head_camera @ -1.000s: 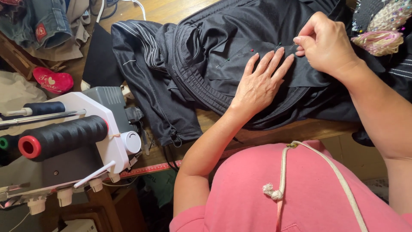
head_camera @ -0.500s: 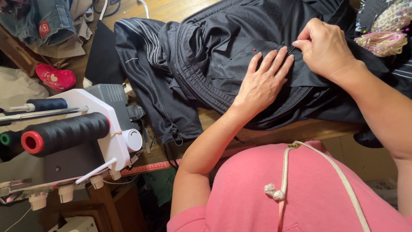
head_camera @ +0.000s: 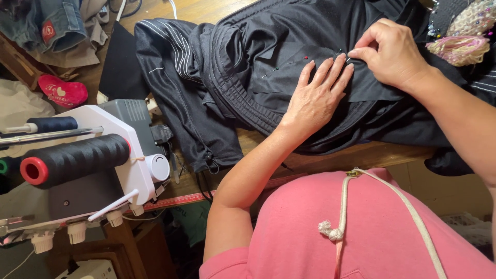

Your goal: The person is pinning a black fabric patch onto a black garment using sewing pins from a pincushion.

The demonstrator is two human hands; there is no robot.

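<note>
Left hand: the left hand [head_camera: 315,98] lies flat, fingers spread, palm down on the black garment [head_camera: 248,67], holding nothing.
Right hand: the right hand [head_camera: 390,51] has thumb and forefinger pinched together at the cloth just beside the left fingertips; whatever is pinched is too small to make out, possibly a pin.
Pins: several pins [head_camera: 306,58] with coloured heads stand in a row in the cloth, just beyond the left fingers.
Garment: bunched on the wooden table [head_camera: 361,155], white stripes on its left part; its right end is cut off by the frame edge.
Sewing machine: a white sewing machine [head_camera: 124,150] stands at lower left, bearing a black thread spool [head_camera: 77,157]; its base is out of view.
Pincushion: a pale, bead-studded pincushion [head_camera: 465,31] at top right, partly cut off.
Far left: a red cushion [head_camera: 62,92] and denim clothes [head_camera: 46,23], heaped, details unclear.
</note>
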